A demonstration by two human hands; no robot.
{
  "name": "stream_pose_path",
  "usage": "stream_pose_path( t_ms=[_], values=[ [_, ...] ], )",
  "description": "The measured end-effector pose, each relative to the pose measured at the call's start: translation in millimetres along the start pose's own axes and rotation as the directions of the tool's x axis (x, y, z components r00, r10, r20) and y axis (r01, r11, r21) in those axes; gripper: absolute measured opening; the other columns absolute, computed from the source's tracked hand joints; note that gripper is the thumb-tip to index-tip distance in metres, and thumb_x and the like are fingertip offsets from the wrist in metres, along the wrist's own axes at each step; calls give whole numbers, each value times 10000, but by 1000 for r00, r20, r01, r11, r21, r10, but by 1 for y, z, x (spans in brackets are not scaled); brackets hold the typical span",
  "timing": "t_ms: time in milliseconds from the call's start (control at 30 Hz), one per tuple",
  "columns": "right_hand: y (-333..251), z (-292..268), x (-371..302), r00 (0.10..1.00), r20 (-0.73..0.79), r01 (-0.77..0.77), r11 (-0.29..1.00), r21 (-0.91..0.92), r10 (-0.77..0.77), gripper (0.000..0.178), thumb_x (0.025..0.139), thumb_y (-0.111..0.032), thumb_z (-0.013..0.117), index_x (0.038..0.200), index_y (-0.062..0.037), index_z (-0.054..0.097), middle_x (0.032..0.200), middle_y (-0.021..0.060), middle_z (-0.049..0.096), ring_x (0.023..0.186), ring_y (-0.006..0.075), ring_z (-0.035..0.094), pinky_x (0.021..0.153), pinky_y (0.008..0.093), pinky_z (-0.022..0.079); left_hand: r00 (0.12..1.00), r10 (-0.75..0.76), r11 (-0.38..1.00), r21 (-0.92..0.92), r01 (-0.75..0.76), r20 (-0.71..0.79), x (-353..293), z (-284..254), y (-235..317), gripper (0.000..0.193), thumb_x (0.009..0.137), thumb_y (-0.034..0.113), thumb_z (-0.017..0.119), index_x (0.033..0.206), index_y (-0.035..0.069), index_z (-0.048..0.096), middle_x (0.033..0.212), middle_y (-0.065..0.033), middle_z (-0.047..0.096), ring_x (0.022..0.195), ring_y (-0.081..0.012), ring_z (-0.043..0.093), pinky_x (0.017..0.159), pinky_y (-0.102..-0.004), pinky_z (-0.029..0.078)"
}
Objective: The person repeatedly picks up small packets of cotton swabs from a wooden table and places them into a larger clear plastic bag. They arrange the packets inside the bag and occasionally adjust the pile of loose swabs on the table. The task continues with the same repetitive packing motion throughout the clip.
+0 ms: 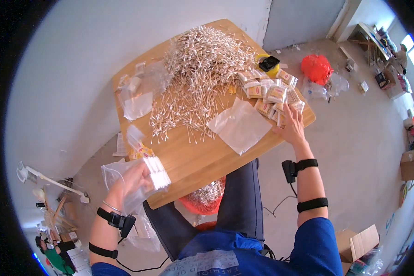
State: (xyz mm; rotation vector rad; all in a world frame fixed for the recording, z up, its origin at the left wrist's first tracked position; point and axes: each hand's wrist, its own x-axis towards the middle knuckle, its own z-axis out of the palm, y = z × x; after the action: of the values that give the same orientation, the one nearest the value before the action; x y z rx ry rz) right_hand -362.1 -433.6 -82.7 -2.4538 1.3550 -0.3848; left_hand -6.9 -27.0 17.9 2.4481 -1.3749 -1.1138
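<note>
My left hand [134, 178] is at the near left edge of the table, closed in a clear plastic bag [112, 172]. White packs of cotton swabs [157, 173] show at the bag's end, by my fingertips. My right hand [293, 126] has its fingers apart and touches the near side of a pile of small cotton swab packs [276, 94] at the table's right. A large heap of loose cotton swabs [202, 60] spreads over the middle and back. Between heap and right hand lies a flat, translucent plastic bag [240, 126].
The wooden table [198, 161] reaches over my knees. Behind the packs stands a yellow container [267, 64] with a black top. More clear bags [138, 106] lie at the left. A red bag of swabs [204, 198] sits under the table, another red bag [316, 69] on the floor.
</note>
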Motion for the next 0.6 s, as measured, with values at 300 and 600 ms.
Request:
stream_pose_path(
  t_ms=[300, 600],
  values=[
    [-85, 59, -41, 953, -276, -112, 992, 60, 125, 842, 688, -313, 767, 1385, -75, 360, 1304, 226, 379, 1205, 427, 348, 1018, 495, 318, 997, 58, 998, 1, -58, -56, -6, 1, 1, 269, 644, -22, 676, 790, 26, 455, 756, -91, 483, 730, -208, 489, 647, -329, 405],
    [-138, 59, -73, 985, 102, -167, 931, 325, 141, 690, 790, -191, 645, 1409, -144, 343, 1338, 204, 398, 1224, 402, 380, 1012, 492, 349, 999, 45, 999, -16, -45, 8, -4, -4, 16, 232, 630, -11, 677, 730, 13, 469, 729, -88, 521, 683, -203, 503, 612, -333, 424]
  ],
)
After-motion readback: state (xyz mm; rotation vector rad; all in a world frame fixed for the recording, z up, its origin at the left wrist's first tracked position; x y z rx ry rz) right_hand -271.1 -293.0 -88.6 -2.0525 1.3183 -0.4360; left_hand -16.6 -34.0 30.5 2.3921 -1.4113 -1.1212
